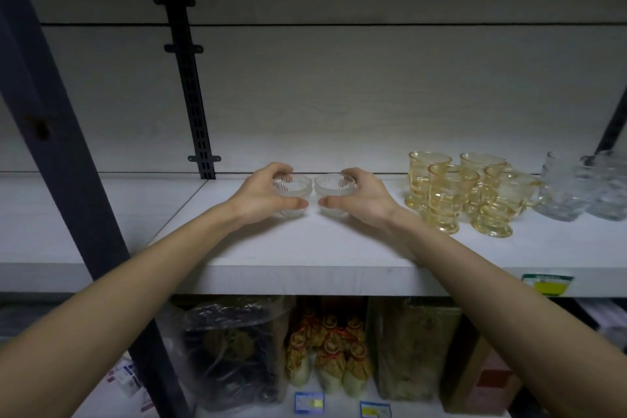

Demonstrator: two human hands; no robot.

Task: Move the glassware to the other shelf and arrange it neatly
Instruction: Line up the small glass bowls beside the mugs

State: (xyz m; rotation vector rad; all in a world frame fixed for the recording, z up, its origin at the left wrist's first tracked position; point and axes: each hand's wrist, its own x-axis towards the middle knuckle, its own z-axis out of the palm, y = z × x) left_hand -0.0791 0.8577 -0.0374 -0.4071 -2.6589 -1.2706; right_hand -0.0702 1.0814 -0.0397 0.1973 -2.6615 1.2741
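Left hand [261, 195]: wrapped around 1 small clear ribbed glass bowl [292, 187].
Right hand [363, 195]: gripping its twin bowl [334, 187].
Placement: side by side mid white shelf [288, 258], apparently forming a neat row.

Two small clear ribbed glass bowls [292, 193] [334, 192] stand upright, side by side, mid-shelf. Amber footed glasses [454, 193] cluster at their three o'clock. Clear tumblers [583, 190] stand farther that way.

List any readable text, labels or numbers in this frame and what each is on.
None can be read.
Green-yellow tag on the shelf edge: blurred.
Two blue-yellow tags on the lower shelf: too small.
Packets, bottom left: print illegible.
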